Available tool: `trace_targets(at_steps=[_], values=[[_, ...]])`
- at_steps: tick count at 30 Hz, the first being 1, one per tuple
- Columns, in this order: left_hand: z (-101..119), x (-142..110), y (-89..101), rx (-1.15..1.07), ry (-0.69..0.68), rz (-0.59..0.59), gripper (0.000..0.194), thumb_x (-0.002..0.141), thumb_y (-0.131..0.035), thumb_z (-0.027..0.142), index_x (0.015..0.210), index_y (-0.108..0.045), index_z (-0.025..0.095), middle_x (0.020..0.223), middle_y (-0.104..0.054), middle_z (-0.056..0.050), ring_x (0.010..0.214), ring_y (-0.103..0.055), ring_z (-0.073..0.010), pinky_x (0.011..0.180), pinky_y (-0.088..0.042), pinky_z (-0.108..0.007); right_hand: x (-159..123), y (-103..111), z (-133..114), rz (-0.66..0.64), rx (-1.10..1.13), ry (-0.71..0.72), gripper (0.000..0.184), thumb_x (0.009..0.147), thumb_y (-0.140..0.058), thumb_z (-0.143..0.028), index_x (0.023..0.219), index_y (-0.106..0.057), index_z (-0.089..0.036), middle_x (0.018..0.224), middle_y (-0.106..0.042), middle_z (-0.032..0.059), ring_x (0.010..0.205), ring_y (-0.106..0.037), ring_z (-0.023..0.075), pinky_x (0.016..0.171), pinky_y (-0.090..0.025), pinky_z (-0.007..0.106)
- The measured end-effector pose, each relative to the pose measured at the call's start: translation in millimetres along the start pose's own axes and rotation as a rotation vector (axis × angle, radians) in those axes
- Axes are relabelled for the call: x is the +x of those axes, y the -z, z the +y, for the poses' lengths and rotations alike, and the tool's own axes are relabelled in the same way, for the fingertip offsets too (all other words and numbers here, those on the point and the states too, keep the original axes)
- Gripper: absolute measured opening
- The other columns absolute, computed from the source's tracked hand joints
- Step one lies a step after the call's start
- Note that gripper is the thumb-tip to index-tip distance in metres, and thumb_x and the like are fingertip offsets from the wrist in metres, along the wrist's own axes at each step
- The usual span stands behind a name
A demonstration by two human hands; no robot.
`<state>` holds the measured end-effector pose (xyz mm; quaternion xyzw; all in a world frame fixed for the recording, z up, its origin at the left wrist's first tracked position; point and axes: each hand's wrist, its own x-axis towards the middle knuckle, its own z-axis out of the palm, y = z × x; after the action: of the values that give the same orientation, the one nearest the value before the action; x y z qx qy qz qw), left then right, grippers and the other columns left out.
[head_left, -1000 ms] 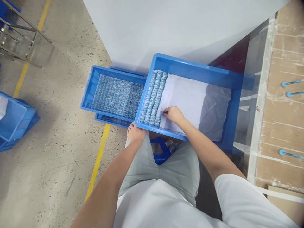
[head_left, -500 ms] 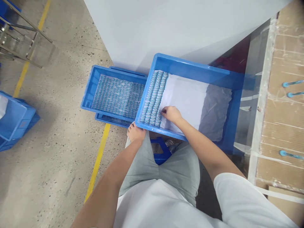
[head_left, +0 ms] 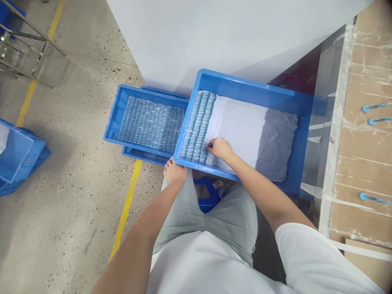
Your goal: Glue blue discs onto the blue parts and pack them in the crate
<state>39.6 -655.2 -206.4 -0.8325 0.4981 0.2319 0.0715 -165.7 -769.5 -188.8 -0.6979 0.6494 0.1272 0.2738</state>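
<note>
My right hand (head_left: 220,148) is inside a blue plastic bin (head_left: 245,81), its thumb and fingertips pinched together at the edge of several tight rows of small blue-and-silver parts (head_left: 198,126). Whatever is between those fingertips is too small to make out. White paper (head_left: 239,122) lines the bin floor beside the rows, wrinkled toward the right. My left hand (head_left: 175,170) rests on my knee right at the bin's near left corner, touching or almost touching it. Its fingers lie slightly apart over the knee, with nothing visible in them.
Left of the bin, a lower blue bin (head_left: 112,118) packed with similar parts (head_left: 150,124) sits on another. More blue bins (head_left: 18,151) stand at far left, near a metal frame (head_left: 33,53). A white panel (head_left: 229,36) rises behind; cardboard (head_left: 361,163) with blue pieces lies right.
Almost nothing differs. My right hand stays pinched at the edge of the rows, and my left hand keeps its place; the view has shifted very slightly.
</note>
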Motion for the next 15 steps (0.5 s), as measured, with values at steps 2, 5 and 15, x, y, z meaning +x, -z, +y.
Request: trace_targets(at_steps=[2,5,15], values=[[-0.2,-0.2,0.1,0.000,-0.006,-0.004,0.051,0.086,-0.044,0.049,0.126,-0.052,0.018,0.125,-0.058,-0.019,0.117,-0.054,-0.0341,0.097,-0.039,-0.044,-0.7,0.2,-0.1,-0.009,0.000,-0.007,0.025,0.083,-0.061,-0.039,0.093,-0.076,-0.023,0.096,-0.075,0.0076,0.093,-0.068,0.0243,0.079,-0.051,0.031],[-0.2,-0.2,0.9,0.001,-0.010,-0.010,0.051,0.087,-0.044,0.050,0.126,-0.052,0.018,0.125,-0.057,-0.020,0.118,-0.053,-0.0345,0.097,-0.039,-0.045,-2.1,1.2,-1.0,-0.023,0.002,-0.010,0.026,0.084,-0.061,-0.041,0.093,-0.076,-0.022,0.096,-0.075,0.0080,0.092,-0.068,0.0237,0.079,-0.051,0.030],[0.8,-1.1,3.6,0.007,-0.007,-0.016,0.050,0.087,-0.045,0.048,0.126,-0.054,0.019,0.126,-0.058,-0.018,0.119,-0.054,-0.0337,0.098,-0.039,-0.044,-11.8,7.4,0.8,0.037,-0.005,-0.058,0.035,0.091,-0.049,-0.044,0.100,-0.074,-0.021,0.099,-0.075,0.0107,0.095,-0.068,0.0250,0.079,-0.050,0.031]])
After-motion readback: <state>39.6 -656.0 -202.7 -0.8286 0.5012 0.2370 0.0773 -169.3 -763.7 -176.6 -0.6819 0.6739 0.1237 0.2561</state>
